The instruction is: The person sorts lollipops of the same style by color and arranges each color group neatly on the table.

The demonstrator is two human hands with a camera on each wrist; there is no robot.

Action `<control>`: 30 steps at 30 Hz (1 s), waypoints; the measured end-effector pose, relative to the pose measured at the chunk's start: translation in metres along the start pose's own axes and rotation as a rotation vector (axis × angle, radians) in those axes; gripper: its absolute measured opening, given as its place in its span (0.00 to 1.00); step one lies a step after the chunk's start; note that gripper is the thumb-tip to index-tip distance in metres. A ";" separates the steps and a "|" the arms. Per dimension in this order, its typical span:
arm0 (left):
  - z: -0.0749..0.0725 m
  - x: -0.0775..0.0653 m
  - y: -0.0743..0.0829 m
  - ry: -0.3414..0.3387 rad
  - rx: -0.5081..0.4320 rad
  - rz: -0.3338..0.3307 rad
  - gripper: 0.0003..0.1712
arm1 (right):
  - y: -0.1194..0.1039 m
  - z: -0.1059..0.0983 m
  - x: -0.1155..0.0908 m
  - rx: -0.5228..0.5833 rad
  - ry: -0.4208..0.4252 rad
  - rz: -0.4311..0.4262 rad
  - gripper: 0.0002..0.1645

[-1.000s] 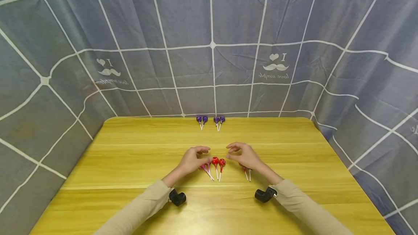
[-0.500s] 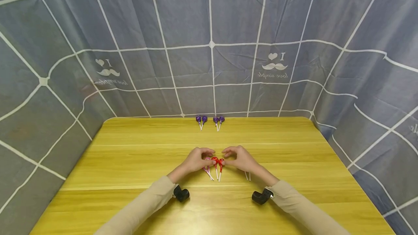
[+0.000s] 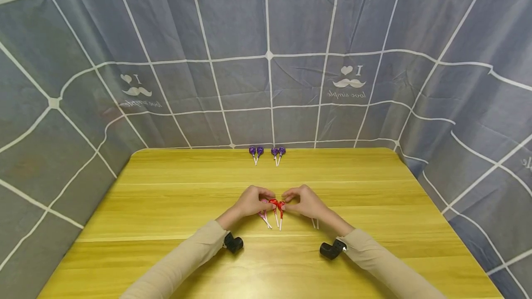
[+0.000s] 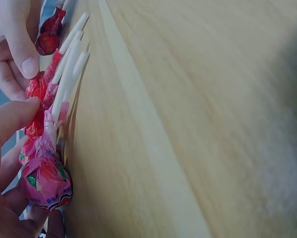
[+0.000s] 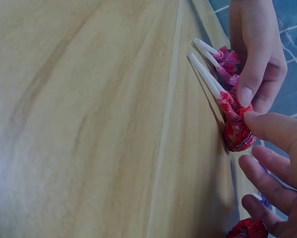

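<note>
Two red lollipops lie side by side at the middle of the table, sticks toward me. My left hand (image 3: 252, 201) pinches the left red lollipop (image 3: 276, 218) by its head, thumb on the near side. My right hand (image 3: 308, 203) holds the right red lollipop (image 3: 281, 212) the same way, its thumb almost meeting the left one. Close under the left hand lie two pink lollipops (image 4: 46, 183), their sticks crossing. Another pair of red lollipops (image 4: 50, 37) lies by the right hand; in the head view the right hand hides their heads, leaving the sticks (image 3: 315, 223) showing.
Two pairs of purple lollipops, a left pair (image 3: 256, 152) and a right pair (image 3: 278, 153), lie near the far edge of the wooden table (image 3: 166, 216). A grey curtain (image 3: 232, 82) with white lines hangs around the back and sides.
Both hands have come inward from either side onto the two middle red lollipops and taken hold of their heads. In the last half second those lollipops have shifted only slightly.
</note>
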State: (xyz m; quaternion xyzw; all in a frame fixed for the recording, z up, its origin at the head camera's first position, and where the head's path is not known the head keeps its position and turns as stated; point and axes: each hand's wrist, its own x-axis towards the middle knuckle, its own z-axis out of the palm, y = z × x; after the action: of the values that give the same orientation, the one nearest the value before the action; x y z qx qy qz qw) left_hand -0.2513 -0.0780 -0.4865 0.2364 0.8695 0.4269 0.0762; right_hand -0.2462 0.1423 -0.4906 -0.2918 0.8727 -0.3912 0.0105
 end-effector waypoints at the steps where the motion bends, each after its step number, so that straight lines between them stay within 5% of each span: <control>1: 0.000 0.000 0.000 0.001 0.005 -0.002 0.17 | -0.001 0.000 0.000 -0.006 0.005 -0.010 0.19; 30: -0.004 0.002 0.002 -0.030 0.034 -0.075 0.17 | -0.002 -0.004 0.010 0.017 -0.136 0.151 0.13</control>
State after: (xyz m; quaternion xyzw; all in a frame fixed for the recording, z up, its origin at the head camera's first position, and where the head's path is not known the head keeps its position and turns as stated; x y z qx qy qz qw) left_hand -0.2535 -0.0788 -0.4822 0.2115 0.8837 0.4051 0.1011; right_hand -0.2544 0.1388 -0.4840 -0.2512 0.8861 -0.3760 0.1019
